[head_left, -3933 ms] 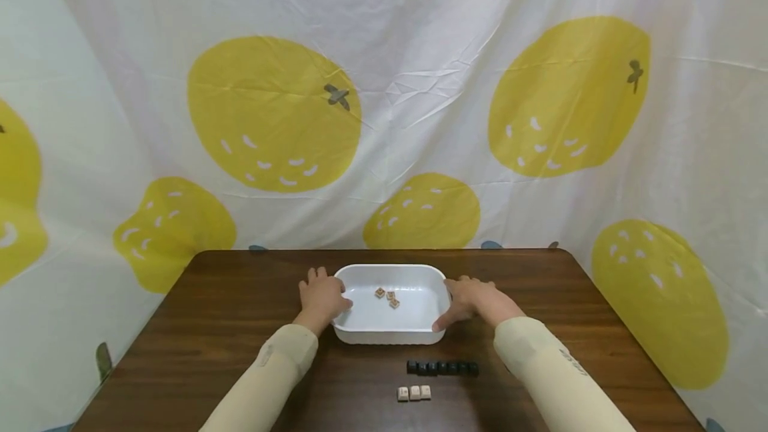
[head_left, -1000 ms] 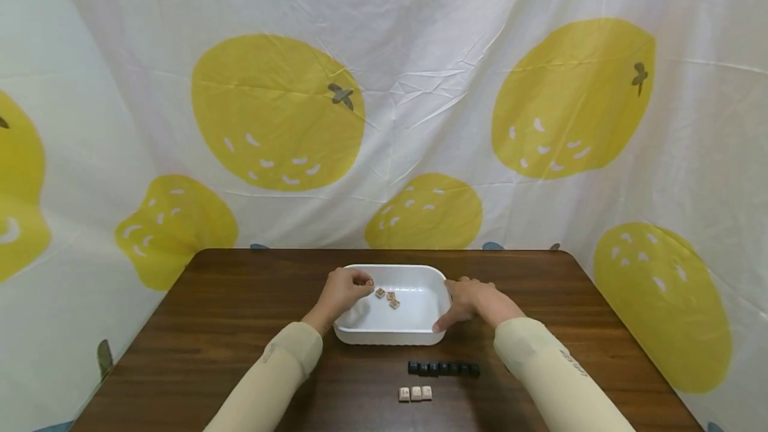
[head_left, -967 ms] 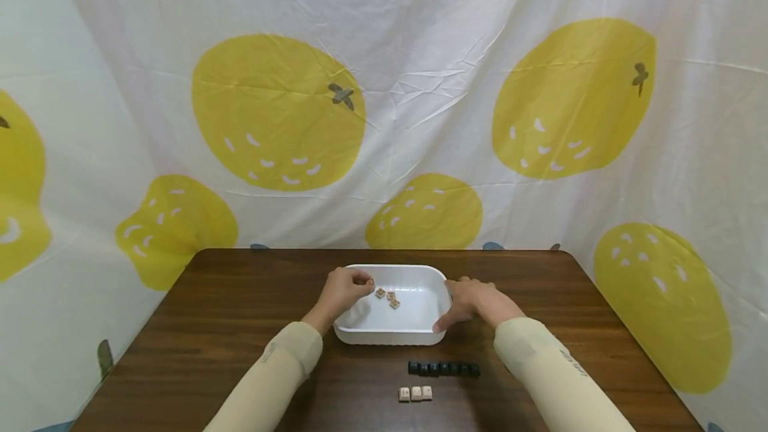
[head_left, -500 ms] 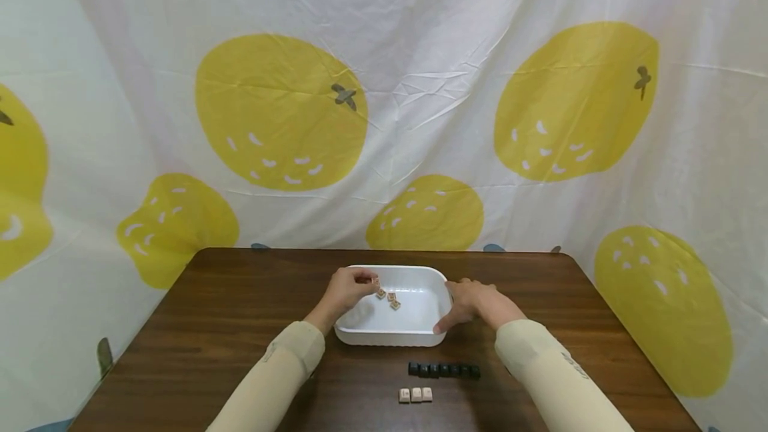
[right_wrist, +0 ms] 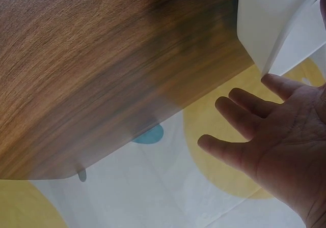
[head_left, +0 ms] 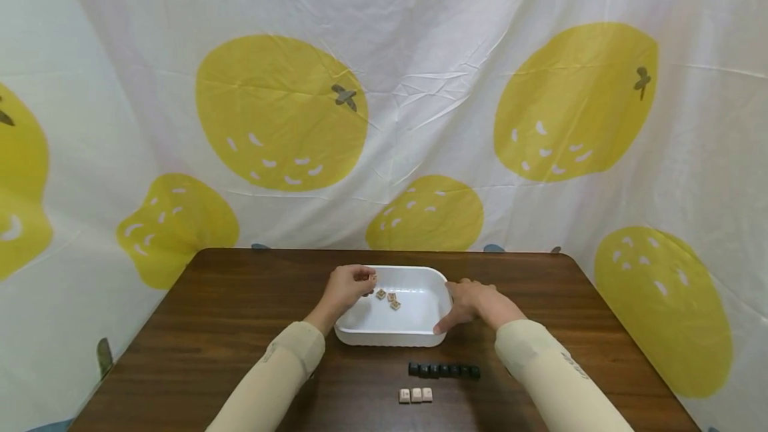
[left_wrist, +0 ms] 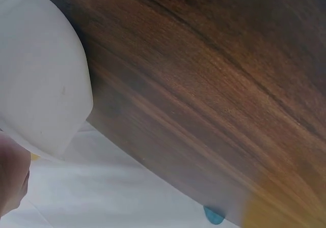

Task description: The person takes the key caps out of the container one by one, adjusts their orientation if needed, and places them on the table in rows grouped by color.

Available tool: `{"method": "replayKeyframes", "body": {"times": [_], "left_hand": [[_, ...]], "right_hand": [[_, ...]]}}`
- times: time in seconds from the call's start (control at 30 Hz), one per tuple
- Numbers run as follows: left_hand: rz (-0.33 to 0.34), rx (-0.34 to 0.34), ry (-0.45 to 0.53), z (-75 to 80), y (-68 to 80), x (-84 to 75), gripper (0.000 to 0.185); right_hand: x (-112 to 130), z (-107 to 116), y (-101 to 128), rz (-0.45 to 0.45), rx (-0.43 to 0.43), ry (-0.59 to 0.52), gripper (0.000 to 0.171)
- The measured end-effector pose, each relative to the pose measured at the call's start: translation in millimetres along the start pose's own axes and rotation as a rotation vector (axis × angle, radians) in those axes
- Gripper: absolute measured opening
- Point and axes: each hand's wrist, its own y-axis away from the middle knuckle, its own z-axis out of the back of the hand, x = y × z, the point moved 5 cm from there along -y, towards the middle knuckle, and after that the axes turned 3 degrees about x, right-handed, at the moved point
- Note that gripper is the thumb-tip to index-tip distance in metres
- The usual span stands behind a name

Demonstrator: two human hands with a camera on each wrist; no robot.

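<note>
The left hand [head_left: 345,287] is up over the back-left corner of the white tray [head_left: 384,335], fingers curled, pinching one small tan tile [head_left: 373,277] at the tips. The right hand [head_left: 477,302] rests on the tray's right side w/ fingers fairly straight and spread, thumb down near the front corner; the right wrist view shows the fingers open too.

Three more tan tiles [head_left: 388,299] lie in the tray, close together near the middle-back. In front of the tray on the brown desk [head_left: 210,325] sits a row of black pieces [head_left: 444,370], and just in front of that a short row of three pale tiles [head_left: 415,395].

The tile looks tiny, hard and light, prob. smooth, so it could slip or flip easily. A fingertip pinch on two opposite edges seems the best hold. The tray looks like thin light plastic, stiff enough but easy to slide, so a hand on its side wall helps keep it put.

The tiles seem to have marks on top, but they're too small to read. No brand or label shows anywhere.
</note>
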Motion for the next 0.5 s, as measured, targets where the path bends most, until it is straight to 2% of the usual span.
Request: {"method": "replayKeyframes", "body": {"times": [0.27, 0.5], "left_hand": [[-0.086, 0.022, -0.135, -1.7, 2.0, -1.9, 0.023], [-0.118, 0.022, -0.205, -3.6, 2.0, -3.3, 0.021]], "right_hand": [[-0.1, -0.3, -0.5, -0.008, 0.009, -0.002, 0.106], [-0.1, -0.1, -0.5, -0.010, 0.012, 0.002, 0.106]]}}
